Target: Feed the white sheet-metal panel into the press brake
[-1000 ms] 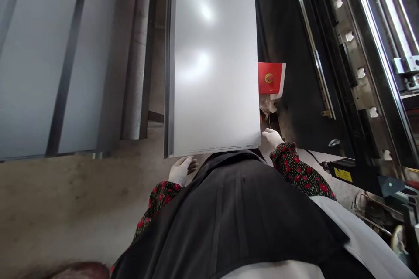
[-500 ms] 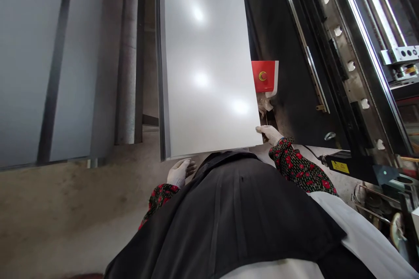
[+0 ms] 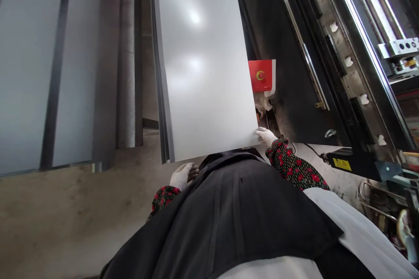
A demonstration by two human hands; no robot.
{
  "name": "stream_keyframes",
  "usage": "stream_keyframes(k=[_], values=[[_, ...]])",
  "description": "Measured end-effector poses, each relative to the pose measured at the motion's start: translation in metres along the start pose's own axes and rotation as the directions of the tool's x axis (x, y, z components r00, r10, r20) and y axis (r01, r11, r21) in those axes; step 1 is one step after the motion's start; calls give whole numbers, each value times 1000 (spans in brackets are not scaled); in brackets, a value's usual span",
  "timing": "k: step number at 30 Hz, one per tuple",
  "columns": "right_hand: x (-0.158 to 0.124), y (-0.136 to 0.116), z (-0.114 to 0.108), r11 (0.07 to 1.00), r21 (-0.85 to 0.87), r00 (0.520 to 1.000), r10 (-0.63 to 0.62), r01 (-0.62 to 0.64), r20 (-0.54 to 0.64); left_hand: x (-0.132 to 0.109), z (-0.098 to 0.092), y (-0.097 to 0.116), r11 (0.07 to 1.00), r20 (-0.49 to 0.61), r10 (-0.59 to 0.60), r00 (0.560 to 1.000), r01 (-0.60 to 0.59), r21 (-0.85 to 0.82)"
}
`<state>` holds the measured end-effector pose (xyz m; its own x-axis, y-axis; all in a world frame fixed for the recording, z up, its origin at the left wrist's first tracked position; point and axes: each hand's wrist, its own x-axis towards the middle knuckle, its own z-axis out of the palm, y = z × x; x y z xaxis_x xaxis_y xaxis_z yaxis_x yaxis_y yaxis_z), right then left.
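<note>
A long, pale grey metal sheet stretches away in front of my body, its near edge close to my waist. At its near right corner, my right hand, in a white glove, pinches the edge, with the fingertips on the sheet. My left hand, also gloved, is below the near left corner, apart from the sheet. Its fingers are loosely bent and spaced, with nothing visible in them. Along the sheet's left side shows a darker folded metal edge.
More grey metal panels lie at the left. On the right stands a black machine with rails and a yellow warning label. A red box with an emergency stop button shows beside the sheet. Concrete floor lies lower left.
The sheet has turned slightly, its far part shifting left and its near left corner coming a little closer to me. My right hand stays at the corner; my left hand has barely moved.
</note>
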<state>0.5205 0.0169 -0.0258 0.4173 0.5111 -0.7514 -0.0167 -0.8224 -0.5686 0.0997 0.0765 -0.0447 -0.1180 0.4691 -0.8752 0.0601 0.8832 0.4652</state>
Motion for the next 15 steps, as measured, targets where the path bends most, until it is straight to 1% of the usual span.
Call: stream_keyframes(k=[2,5,8,11,14,15], values=[[6,7,4,998,28,999,48,-48,-12,-1,-2,-2,1000,-9,-8,1000,8,-2],[12,11,3,995,32,993,101,-99,-56,0,-6,-7,1000,-16,-23,1000,22,-19],[10,6,-3,996,9,993,94,-94,-70,2,-8,-14,997,-24,-43,999,41,-65],[-4,-6,-4,998,44,999,35,-35,-6,3,-7,-22,985,-5,-46,999,45,-168],[-29,-24,-3,994,112,995,-28,18,92,5,-3,-24,949,47,-29,998,42,-313],[-38,-31,-4,991,125,993,-53,40,104,7,0,-23,931,63,-21,998,43,-364]])
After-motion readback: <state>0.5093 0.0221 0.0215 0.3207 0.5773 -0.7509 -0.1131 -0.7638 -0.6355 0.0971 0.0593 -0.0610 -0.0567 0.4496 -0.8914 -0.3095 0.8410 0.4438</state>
